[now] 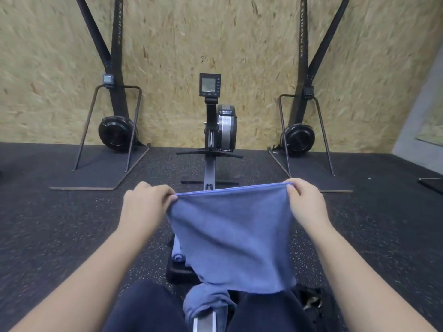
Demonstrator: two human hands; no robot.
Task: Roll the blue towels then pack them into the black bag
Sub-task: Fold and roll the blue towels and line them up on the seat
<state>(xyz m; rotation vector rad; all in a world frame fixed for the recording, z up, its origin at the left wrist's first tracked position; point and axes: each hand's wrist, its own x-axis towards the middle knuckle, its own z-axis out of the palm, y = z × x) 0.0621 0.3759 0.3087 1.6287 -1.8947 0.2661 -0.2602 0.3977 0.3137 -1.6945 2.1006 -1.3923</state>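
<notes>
Nearest, a crumpled second towel [206, 301] lies below the held blue towel [230, 238], between the knees. Left hand [146, 202] and right hand [305, 200] each pinch a top corner of the held towel, which hangs stretched. Judgement: keep that edge taut and level before folding and rolling. Beyond the towel stands the rowing machine [219, 125]. The black bag cannot be identified with certainty.
</notes>
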